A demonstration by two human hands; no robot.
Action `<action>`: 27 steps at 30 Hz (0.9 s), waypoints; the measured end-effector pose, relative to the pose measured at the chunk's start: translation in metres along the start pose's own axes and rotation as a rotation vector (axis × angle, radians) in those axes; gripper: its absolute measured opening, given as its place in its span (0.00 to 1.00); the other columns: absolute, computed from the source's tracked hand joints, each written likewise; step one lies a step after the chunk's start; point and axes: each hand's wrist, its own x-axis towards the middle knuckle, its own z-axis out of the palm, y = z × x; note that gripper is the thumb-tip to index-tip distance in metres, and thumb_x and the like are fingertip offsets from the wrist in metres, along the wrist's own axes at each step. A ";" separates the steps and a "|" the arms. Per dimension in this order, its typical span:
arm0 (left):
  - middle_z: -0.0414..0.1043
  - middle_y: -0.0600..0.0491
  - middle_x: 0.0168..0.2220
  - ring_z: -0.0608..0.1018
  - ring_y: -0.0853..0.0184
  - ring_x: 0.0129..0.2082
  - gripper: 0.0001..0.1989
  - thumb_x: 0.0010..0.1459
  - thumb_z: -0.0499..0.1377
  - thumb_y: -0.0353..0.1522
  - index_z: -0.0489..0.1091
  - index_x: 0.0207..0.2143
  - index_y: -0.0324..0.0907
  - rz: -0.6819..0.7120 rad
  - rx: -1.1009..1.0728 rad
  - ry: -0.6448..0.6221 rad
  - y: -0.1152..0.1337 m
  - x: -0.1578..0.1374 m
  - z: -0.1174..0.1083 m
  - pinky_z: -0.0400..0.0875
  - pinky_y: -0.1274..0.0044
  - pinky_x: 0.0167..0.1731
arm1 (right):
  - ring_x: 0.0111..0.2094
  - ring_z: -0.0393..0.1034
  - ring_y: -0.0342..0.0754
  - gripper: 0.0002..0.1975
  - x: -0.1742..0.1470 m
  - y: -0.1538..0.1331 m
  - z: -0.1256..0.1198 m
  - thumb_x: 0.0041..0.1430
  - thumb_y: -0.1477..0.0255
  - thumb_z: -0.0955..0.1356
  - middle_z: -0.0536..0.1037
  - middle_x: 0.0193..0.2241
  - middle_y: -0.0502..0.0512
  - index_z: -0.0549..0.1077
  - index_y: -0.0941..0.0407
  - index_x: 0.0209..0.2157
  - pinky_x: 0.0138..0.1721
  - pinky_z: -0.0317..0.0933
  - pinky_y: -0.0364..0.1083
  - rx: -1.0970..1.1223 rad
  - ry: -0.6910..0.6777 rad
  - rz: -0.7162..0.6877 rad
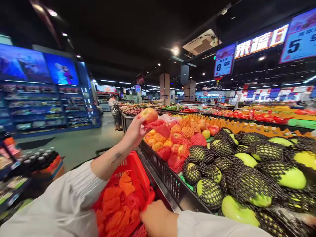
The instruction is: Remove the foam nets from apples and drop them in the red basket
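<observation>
My left hand [134,130] is raised over the fruit stand, holding a reddish-yellow apple [148,115] with a red foam net [159,126] hanging below it. My right hand [158,219] is low at the bottom, gripping the rim of a red plastic basket [139,177] that holds several orange-red foam nets [118,204]. Beside the raised apple lies a pile of apples in red and orange nets [179,141].
A black crate-edged display [165,174] holds green mangoes in black nets [247,174]. More produce tables stretch back right under price signs [224,61]. Another person [115,110] stands in the aisle by blue shelving [46,105]. A low shelf of bottles [32,161] sits left.
</observation>
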 end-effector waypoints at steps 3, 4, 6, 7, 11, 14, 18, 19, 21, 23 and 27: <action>0.76 0.50 0.46 0.79 0.65 0.37 0.18 0.49 0.63 0.27 0.72 0.45 0.44 -0.055 0.039 0.252 0.015 -0.082 -0.069 0.78 0.81 0.29 | 0.40 0.78 0.63 0.15 0.003 -0.005 0.000 0.50 0.78 0.72 0.82 0.37 0.66 0.76 0.63 0.42 0.38 0.73 0.56 -0.058 -0.095 0.020; 0.77 0.51 0.42 0.79 0.66 0.34 0.17 0.48 0.63 0.25 0.73 0.43 0.43 -0.115 0.034 0.357 0.013 -0.108 -0.089 0.78 0.81 0.27 | 0.42 0.78 0.63 0.18 0.003 -0.006 0.001 0.50 0.79 0.72 0.81 0.39 0.66 0.75 0.62 0.45 0.40 0.72 0.56 -0.064 -0.097 0.020; 0.77 0.51 0.33 0.78 0.68 0.27 0.10 0.49 0.62 0.24 0.74 0.36 0.40 -0.259 -0.018 0.570 0.003 -0.154 -0.123 0.79 0.80 0.24 | 0.43 0.77 0.63 0.20 0.002 -0.007 0.006 0.48 0.81 0.72 0.81 0.40 0.65 0.74 0.62 0.45 0.41 0.71 0.56 -0.064 -0.104 0.000; 0.77 0.52 0.30 0.77 0.69 0.24 0.07 0.51 0.62 0.23 0.73 0.34 0.39 -0.320 -0.050 0.673 -0.004 -0.173 -0.137 0.79 0.80 0.24 | 0.43 0.76 0.63 0.20 0.002 -0.007 0.010 0.48 0.82 0.71 0.81 0.40 0.65 0.74 0.62 0.45 0.42 0.71 0.56 -0.064 -0.109 -0.006; 0.77 0.53 0.31 0.79 0.70 0.26 0.08 0.53 0.60 0.19 0.73 0.33 0.38 -0.395 -0.144 0.968 -0.033 -0.225 -0.172 0.81 0.78 0.29 | 0.43 0.76 0.63 0.18 0.001 -0.005 0.020 0.49 0.84 0.68 0.80 0.39 0.67 0.75 0.62 0.44 0.42 0.68 0.56 -0.058 -0.123 0.002; 0.77 0.53 0.34 0.80 0.67 0.30 0.07 0.57 0.58 0.22 0.72 0.37 0.40 -0.423 -0.187 1.056 -0.046 -0.244 -0.184 0.82 0.74 0.28 | 0.45 0.74 0.62 0.17 0.001 -0.001 0.019 0.51 0.84 0.66 0.80 0.40 0.66 0.75 0.61 0.44 0.44 0.66 0.55 -0.044 -0.122 0.032; 0.77 0.53 0.39 0.81 0.70 0.35 0.11 0.55 0.60 0.23 0.73 0.41 0.42 -0.294 -0.240 1.057 -0.049 -0.267 -0.182 0.78 0.83 0.33 | 0.48 0.71 0.57 0.17 0.001 -0.003 0.013 0.52 0.82 0.64 0.79 0.44 0.60 0.74 0.57 0.44 0.47 0.63 0.52 -0.009 -0.074 0.099; 0.78 0.51 0.41 0.81 0.68 0.39 0.13 0.53 0.60 0.25 0.73 0.42 0.42 -0.269 -0.281 1.012 -0.048 -0.274 -0.177 0.78 0.83 0.36 | 0.48 0.70 0.56 0.19 0.001 -0.004 0.011 0.52 0.83 0.64 0.78 0.44 0.59 0.73 0.56 0.45 0.48 0.62 0.50 0.031 -0.038 0.121; 0.77 0.44 0.47 0.80 0.59 0.46 0.18 0.51 0.62 0.32 0.73 0.46 0.39 -0.286 -0.383 0.875 -0.047 -0.289 -0.165 0.79 0.76 0.41 | 0.47 0.70 0.52 0.22 0.001 -0.008 0.009 0.48 0.85 0.62 0.78 0.43 0.55 0.73 0.55 0.44 0.48 0.59 0.48 0.193 0.077 0.175; 0.77 0.39 0.49 0.78 0.50 0.51 0.27 0.48 0.63 0.41 0.72 0.50 0.37 -0.382 -0.474 0.764 -0.047 -0.303 -0.151 0.80 0.69 0.40 | 0.42 0.70 0.50 0.19 0.001 -0.012 0.009 0.45 0.86 0.62 0.78 0.38 0.52 0.72 0.55 0.38 0.43 0.59 0.45 0.410 0.200 0.248; 0.76 0.37 0.50 0.76 0.44 0.53 0.38 0.40 0.65 0.50 0.70 0.52 0.41 -0.567 -0.620 0.661 -0.051 -0.322 -0.126 0.79 0.63 0.41 | 0.25 0.62 0.46 0.11 0.002 -0.011 0.010 0.44 0.84 0.64 0.66 0.21 0.44 0.64 0.54 0.28 0.28 0.49 0.43 0.631 0.316 0.422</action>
